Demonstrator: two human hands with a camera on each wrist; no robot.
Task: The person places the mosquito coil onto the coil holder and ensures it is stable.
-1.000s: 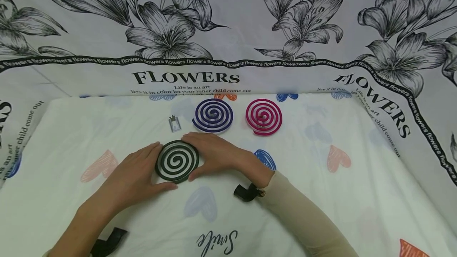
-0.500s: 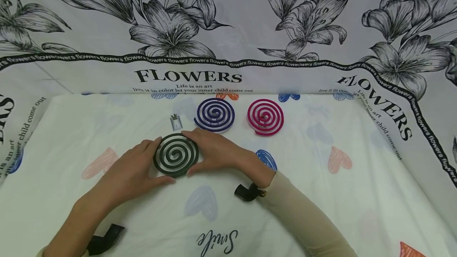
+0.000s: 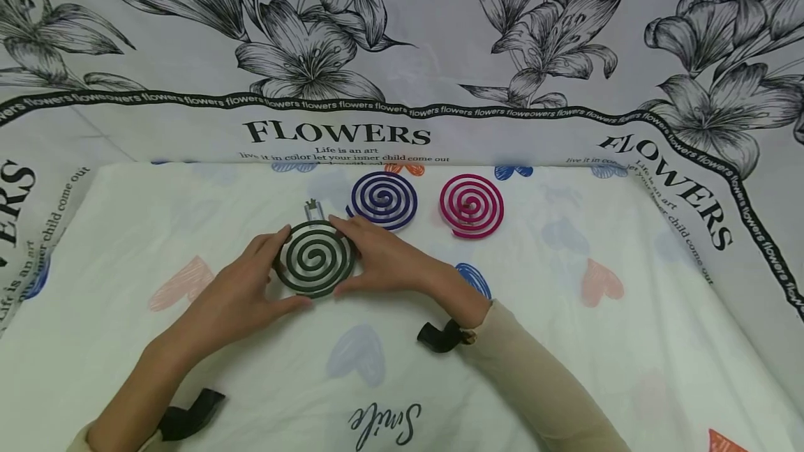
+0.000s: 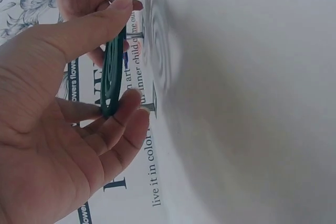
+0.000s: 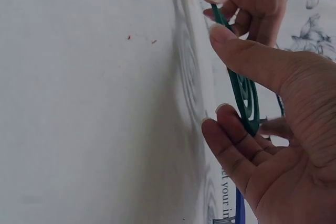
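A dark green mosquito coil [image 3: 316,254] is held flat between both hands, raised off the cloth with its shadow below in the wrist views. My left hand [image 3: 241,291] grips its left edge, thumb at the near side and fingers at the far side. On the opposite edge, my right hand [image 3: 392,257] pinches it in the same way. Just beyond the coil stands a small metal coil stand [image 3: 313,210], its lower part covered by the coil in the head view. Edge-on, the coil [image 4: 111,72] appears between the fingers in the left wrist view.
A blue mosquito coil [image 3: 383,198] sits behind the right hand, with a pink mosquito coil [image 3: 470,206] to its right. Both lie on the white heart-printed cloth [image 3: 534,340]. A flower-printed sheet [image 3: 427,54] rises at the back. Black wrist devices [image 3: 191,416] are worn on both arms.
Both hands have carried the green mosquito coil away from the body, towards the metal stand, whose lower part it now overlaps in the head view. The blue and pink coils stay put.
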